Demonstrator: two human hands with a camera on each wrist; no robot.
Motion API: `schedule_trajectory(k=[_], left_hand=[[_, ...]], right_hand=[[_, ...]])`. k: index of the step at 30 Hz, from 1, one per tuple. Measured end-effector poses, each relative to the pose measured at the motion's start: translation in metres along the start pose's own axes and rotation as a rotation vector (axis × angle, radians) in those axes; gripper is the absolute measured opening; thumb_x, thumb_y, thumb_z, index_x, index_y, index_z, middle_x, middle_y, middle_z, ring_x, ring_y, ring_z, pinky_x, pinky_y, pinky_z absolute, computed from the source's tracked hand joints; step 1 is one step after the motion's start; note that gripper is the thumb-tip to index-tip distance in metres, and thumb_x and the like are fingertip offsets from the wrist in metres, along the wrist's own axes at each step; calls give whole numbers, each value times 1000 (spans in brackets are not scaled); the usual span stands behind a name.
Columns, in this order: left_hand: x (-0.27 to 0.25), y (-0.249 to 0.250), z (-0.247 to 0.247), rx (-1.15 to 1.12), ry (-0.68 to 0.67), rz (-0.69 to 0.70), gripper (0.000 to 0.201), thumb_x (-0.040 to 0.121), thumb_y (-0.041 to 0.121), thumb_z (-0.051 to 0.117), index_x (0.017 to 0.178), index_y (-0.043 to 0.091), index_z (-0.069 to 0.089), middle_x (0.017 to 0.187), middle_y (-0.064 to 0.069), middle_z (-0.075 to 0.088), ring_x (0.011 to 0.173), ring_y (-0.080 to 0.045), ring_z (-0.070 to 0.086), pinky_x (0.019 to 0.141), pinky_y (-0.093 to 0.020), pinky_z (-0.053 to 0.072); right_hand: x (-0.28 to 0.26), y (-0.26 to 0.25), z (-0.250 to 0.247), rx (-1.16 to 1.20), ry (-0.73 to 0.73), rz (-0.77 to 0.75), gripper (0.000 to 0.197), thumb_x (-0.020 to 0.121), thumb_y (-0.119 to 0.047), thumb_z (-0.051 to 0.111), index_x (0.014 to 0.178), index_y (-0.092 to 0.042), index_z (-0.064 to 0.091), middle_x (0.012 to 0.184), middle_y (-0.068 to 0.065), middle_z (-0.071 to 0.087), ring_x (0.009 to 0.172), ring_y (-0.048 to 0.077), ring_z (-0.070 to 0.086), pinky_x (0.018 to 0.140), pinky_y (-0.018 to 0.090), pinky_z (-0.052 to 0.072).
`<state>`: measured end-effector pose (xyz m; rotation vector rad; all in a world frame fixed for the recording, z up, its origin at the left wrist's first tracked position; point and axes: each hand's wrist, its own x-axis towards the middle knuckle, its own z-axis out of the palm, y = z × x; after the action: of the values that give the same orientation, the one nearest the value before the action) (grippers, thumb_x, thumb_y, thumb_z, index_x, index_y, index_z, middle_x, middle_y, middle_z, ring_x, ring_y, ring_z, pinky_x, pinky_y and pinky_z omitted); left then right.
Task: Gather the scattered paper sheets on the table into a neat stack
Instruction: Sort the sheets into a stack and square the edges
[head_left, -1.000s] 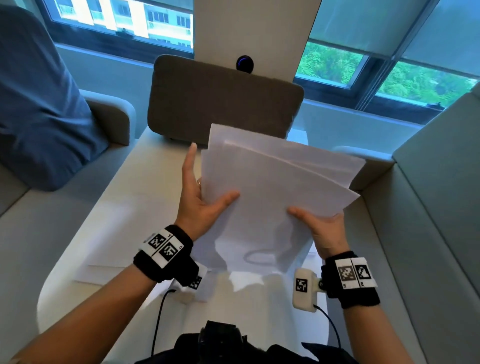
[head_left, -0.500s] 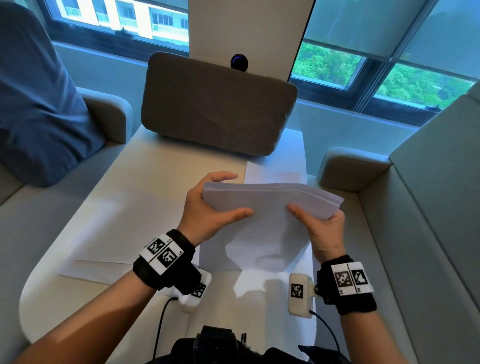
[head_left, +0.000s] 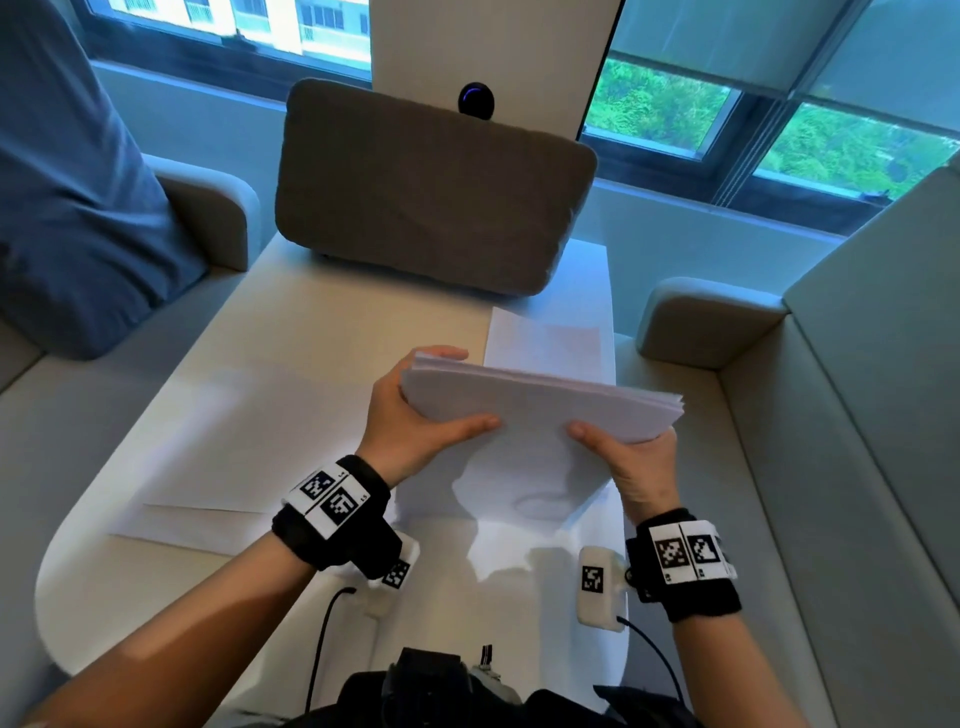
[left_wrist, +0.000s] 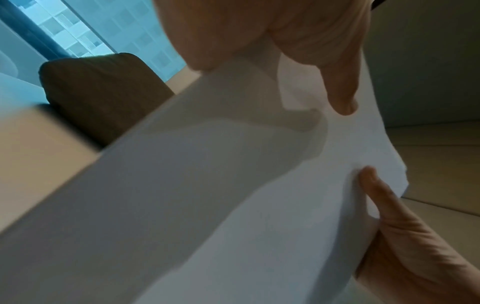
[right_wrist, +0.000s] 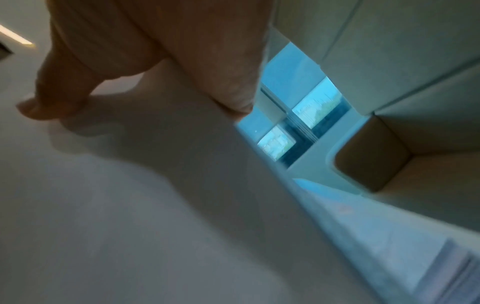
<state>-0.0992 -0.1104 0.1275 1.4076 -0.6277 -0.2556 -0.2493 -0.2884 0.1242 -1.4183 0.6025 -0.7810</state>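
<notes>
Sheets that were fanned out and upright a second ago now sit squared in a bundle (head_left: 540, 410), tipped over so the top edges face the head camera and the lower part hangs down toward the surface (head_left: 311, 332); half a second ago they were already lowered, and since then the edges look tighter, though the right corner remains slightly stepped. Left hand (head_left: 410, 421) grips the bundle's left end, thumb across the near face and fingers (head_left: 441, 354) curled over the far top edge; right hand (head_left: 631, 457) pinches the right end, thumb on the near face, the other fingers hidden behind the paper. Judging by this, the held sheets are nearly aligned, likely being tapped or settled, but the task is not finished: two loose overlapping sheets (head_left: 223, 447) lie flat at left on the surface, and another sheet (head_left: 545, 338) lies flat just beyond the bundle at the far right. Both wrist views are blurred and show mostly paper with a thumb pressed on it. Surface is pale, long, rounded at the near end; a grey cushion (head_left: 431, 192) stands at its far end. Upholstered benches flank it, a blue cushion (head_left: 67, 171) rests on the left one, and windows (head_left: 779, 130) behind show greenery and buildings
</notes>
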Motion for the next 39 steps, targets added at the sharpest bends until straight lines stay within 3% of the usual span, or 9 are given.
schedule_trajectory(k=[7,11,15,20,24,30,33,35,39], left_hand=[[-6,-19,1,54,-36,-195,43,46,14,93,79,22,66,72,19,71,72,3,66,65,-15,51],[-8,-12,8,27,-5,-199,34,50,5,91,71,18,67,68,18,70,66,3,65,60,-15,51],[-7,1,9,-8,12,-114,35,52,-2,88,73,19,68,70,21,70,67,3,66,61,-15,52],[-6,5,5,-21,21,-61,31,54,1,86,70,18,66,66,18,69,62,0,64,58,-17,53],[-8,11,13,-32,30,-40,27,56,9,86,65,18,63,64,17,67,60,0,61,57,-16,50],[-12,17,12,-76,18,-13,26,51,17,87,62,22,65,69,14,69,63,-2,62,59,-17,50],[-15,12,10,-76,15,2,42,53,24,92,81,22,61,83,11,72,75,-7,66,66,-21,54],[-16,12,8,-71,11,78,56,59,23,85,103,27,51,96,3,72,89,-16,67,77,-29,55],[-15,13,8,102,19,370,50,83,23,69,124,26,41,110,-1,67,105,-23,62,92,-39,46]], right_hand=[[-3,23,-5,-37,66,12,36,39,-35,92,64,-18,73,66,-14,71,61,-2,64,62,19,52],[-3,26,2,-15,129,-5,71,48,-76,74,85,-16,65,72,-11,71,72,5,64,70,26,54],[1,16,-2,-4,153,-166,41,76,-64,62,89,-26,59,81,-8,65,80,12,59,76,35,50],[-4,3,-2,-9,154,-254,47,72,-68,61,84,-23,55,68,-22,62,64,-8,53,62,10,44],[-5,2,1,14,161,-239,67,56,-78,66,85,-19,59,70,-18,68,66,-6,60,62,14,50],[-6,-6,2,2,191,-287,62,60,-78,62,74,-18,56,59,-20,62,58,-7,53,57,11,45],[-9,-6,1,-38,192,-324,57,70,-73,59,81,-18,55,66,-22,62,61,-8,53,60,10,44],[-10,-5,-1,-78,190,-437,38,87,-49,56,110,-19,53,91,-21,66,79,-5,57,75,13,47],[-8,-9,-4,-212,134,-641,31,98,-34,48,126,-25,55,98,9,64,91,21,59,87,36,46]])
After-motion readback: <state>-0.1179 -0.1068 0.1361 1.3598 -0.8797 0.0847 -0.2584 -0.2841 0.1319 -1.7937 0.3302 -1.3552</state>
